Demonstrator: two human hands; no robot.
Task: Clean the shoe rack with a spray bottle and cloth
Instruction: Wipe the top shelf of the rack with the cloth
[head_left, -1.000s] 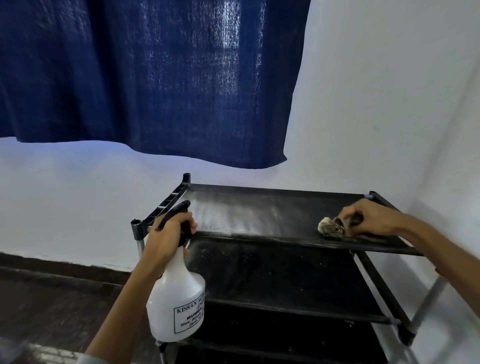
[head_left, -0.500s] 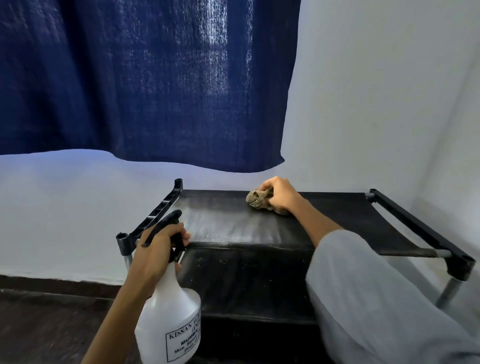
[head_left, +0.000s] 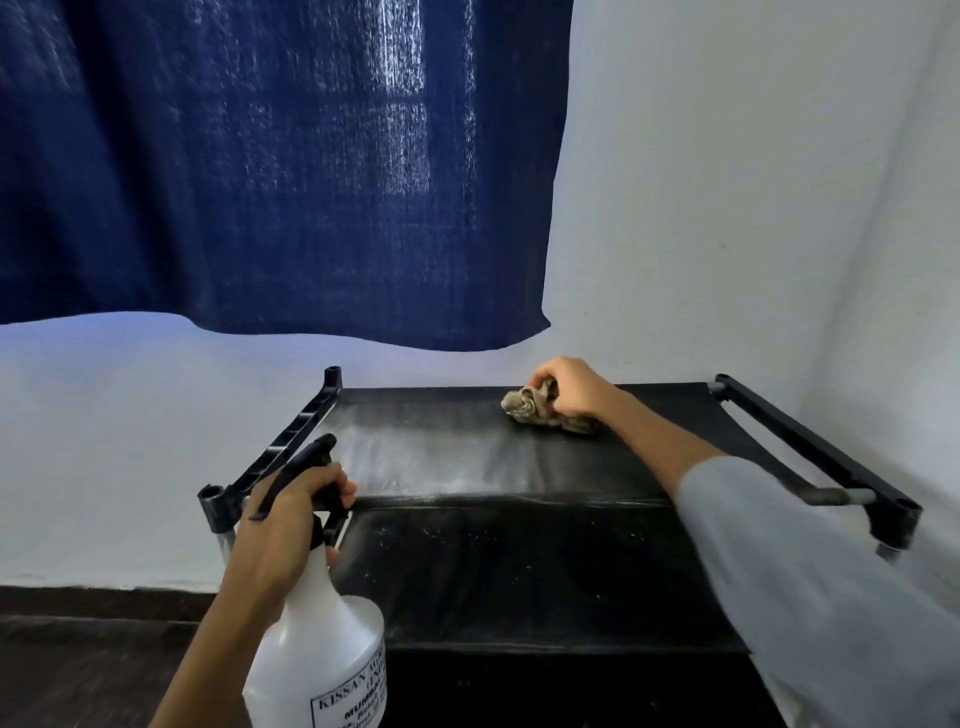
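A black shoe rack (head_left: 810, 447) with fabric shelves stands against the white wall. Its top shelf (head_left: 447, 457) shows a pale damp patch on the left half. My right hand (head_left: 571, 387) grips a crumpled brown cloth (head_left: 530, 410) and presses it on the top shelf near the back, right of the middle. My left hand (head_left: 291, 525) holds a white spray bottle (head_left: 327, 654) by its black trigger head, in front of the rack's left front corner. The second shelf (head_left: 519, 566) is speckled with dust.
A dark blue curtain (head_left: 270, 166) hangs over the wall behind the rack. White walls meet in a corner at the right, close to the rack's right rail. Dark floor (head_left: 78, 665) lies at the lower left.
My right hand carried the cloth from the shelf's front right to the back middle, then a little rightward. The bottle stays at the rack's left front corner.
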